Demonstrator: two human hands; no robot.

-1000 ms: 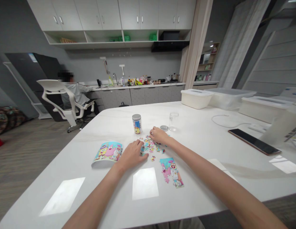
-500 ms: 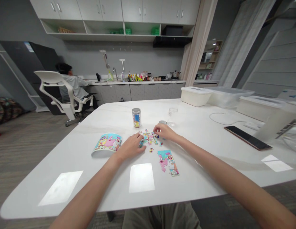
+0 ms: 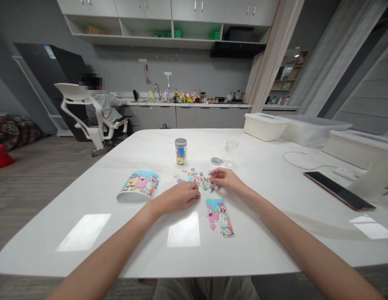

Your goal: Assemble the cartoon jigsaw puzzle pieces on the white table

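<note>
Loose jigsaw puzzle pieces lie in a small heap on the white table. My left hand rests at the near-left side of the heap, its fingers closed over a puzzle piece that is mostly hidden. At the heap's right edge is my right hand, thumb and fingertips drawn together among the pieces; what they hold is too small to make out. Nearer to me lies a joined section of puzzle with a pink and a brown cartoon figure. Left of my left hand, a curled picture sheet shows the cartoon figures.
Behind the heap stands a lidded jar. A clear open jar and a metal lid are to its right. A phone, a white cable and storage boxes occupy the right side. A person sits in a chair at back left.
My left hand has moved nearer and rightward, from the heap's left edge onto a separate piece. My right hand stays at the heap's right side. The view has shifted slightly.
</note>
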